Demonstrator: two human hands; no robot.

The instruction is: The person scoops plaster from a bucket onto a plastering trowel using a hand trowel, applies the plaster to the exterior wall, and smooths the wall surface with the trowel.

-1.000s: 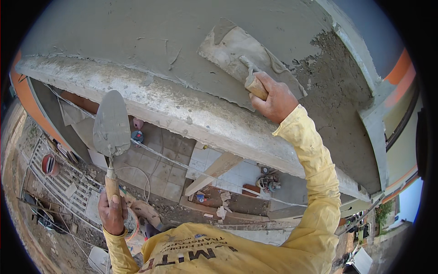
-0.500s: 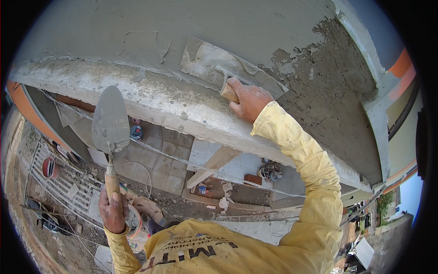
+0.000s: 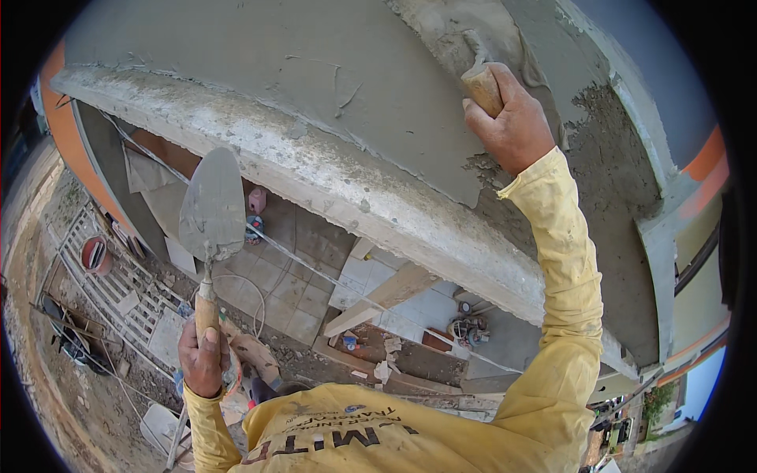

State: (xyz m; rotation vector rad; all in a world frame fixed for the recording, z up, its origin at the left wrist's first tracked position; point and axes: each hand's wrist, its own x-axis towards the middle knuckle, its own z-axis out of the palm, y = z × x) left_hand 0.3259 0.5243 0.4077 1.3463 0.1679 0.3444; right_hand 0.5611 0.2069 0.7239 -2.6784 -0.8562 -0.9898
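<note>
My right hand (image 3: 516,122) is closed around the wooden handle of a plastering trowel (image 3: 473,31), whose broad, mortar-smeared blade lies against the wall. Smooth wet grey mortar (image 3: 236,47) covers the wall left of the blade; a rough, darker patch (image 3: 599,150) shows to its right. At lower left, my left hand (image 3: 203,359) grips the wooden handle of a pointed brick trowel (image 3: 213,205). That trowel is upright, tip up, its blade coated with a thin grey film. It stays apart from the wall, in front of the concrete ledge.
A pale concrete ledge (image 3: 315,173) runs along the wall's foot, with a drop beyond it. Far below are a tiled floor (image 3: 292,299), a slanting wooden beam (image 3: 382,298), a slatted frame (image 3: 118,292) and a reddish bucket (image 3: 97,256). A thin cable (image 3: 315,270) crosses the gap.
My right hand has pushed the plastering trowel up and to the right, spreading smooth mortar over part of the rough patch. The view has shifted somewhat; my left hand keeps hold of the brick trowel.
</note>
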